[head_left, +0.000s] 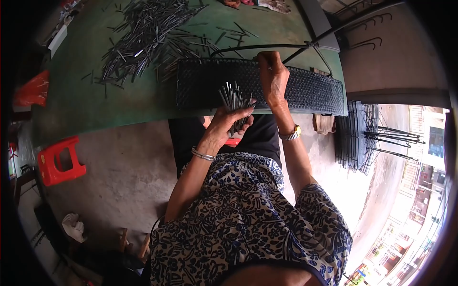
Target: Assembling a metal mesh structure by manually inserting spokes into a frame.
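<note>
My left hand (223, 123) is closed around a bundle of thin dark metal strips (232, 97), their ends fanned out above the fingers. It is just in front of the near edge of a long black rack (200, 88) with a fine grid of holes. At the rack's far edge is my right hand (275, 78), fingers pinched together and pointing down. Whatever is between those fingertips is too small or hidden to make out. The rack lies across the front of the green table (67, 107), with a long black rod handle (260, 46) behind it.
A large loose pile of similar strips (143, 45) covers the table's far left. More black wire racks (353, 138) stand together at the right, their hooked rods sticking out. On the left are a red plastic stool (71, 162) on the floor and a red bag (33, 90).
</note>
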`<state>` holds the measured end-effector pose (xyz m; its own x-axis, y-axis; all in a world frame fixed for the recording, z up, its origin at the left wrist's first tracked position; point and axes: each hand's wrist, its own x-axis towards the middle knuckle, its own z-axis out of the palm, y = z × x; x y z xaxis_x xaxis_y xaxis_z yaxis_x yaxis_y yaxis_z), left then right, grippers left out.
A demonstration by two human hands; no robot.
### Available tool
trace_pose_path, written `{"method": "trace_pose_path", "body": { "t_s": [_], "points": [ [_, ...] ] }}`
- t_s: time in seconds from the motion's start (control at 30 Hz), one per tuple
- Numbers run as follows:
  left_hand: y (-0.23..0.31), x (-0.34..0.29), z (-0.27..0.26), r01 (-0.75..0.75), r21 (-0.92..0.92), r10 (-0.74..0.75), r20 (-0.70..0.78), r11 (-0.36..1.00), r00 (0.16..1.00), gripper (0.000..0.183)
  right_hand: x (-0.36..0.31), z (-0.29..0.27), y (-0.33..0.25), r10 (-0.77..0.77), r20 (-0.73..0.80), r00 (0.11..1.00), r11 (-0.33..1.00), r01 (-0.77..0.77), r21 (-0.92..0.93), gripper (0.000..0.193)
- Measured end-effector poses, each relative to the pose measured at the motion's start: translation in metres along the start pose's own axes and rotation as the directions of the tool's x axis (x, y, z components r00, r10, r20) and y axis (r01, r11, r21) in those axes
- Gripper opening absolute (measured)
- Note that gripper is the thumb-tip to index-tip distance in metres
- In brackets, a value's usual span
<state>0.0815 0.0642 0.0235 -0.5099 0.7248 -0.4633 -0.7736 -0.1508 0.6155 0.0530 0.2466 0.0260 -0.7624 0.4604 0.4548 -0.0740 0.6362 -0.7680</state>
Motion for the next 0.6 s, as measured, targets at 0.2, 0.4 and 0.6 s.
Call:
{"method": "trace_pose_path", "body": {
  "t_s": [0.2,0.4,0.6],
  "points": [
    [-0.007,0.005,-0.005,-0.104,-0.033,0.105,0.033,0.994,0.994,0.036,-0.007,0.015,0.024,-0.163,0.063,0.985,0.970,0.172,-0.171,0.006],
    [0.001,0.007,0.004,-0.093,-0.162,0.086,-0.049,0.982,0.995,0.036,-0.005,0.005,0.011,-0.135,0.250,0.959,0.917,0.216,-0.334,0.009],
    [0.000,0.006,-0.001,-0.118,-0.064,0.117,-0.012,0.991,0.993,0.033,-0.010,-0.040,-0.017,0.192,0.671,0.716,0.902,-0.399,0.168,0.020]
  ]
}}
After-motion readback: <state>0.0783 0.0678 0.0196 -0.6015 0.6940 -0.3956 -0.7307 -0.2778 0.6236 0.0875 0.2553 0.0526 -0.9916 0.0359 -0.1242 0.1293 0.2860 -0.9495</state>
